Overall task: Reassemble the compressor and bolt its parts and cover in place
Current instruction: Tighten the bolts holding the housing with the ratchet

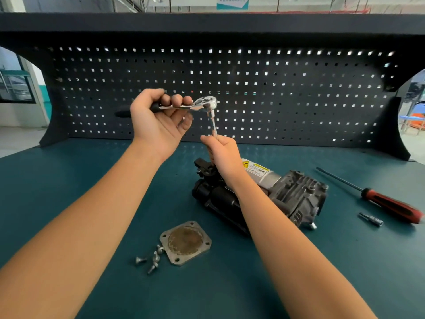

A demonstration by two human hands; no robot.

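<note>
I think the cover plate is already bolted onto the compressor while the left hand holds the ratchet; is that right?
Not quite: the head view shows the cover plate lying loose on the bench beside its bolts, apart from the compressor.

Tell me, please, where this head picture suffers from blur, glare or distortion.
Head view: wide-angle distortion bows the black perforated pegboard; daylight glints through its holes; glare whitens the chrome ratchet wrench; the red-and-black-handled screwdriver blurs near the right edge; the grey-and-black compressor looks sharp.
</note>
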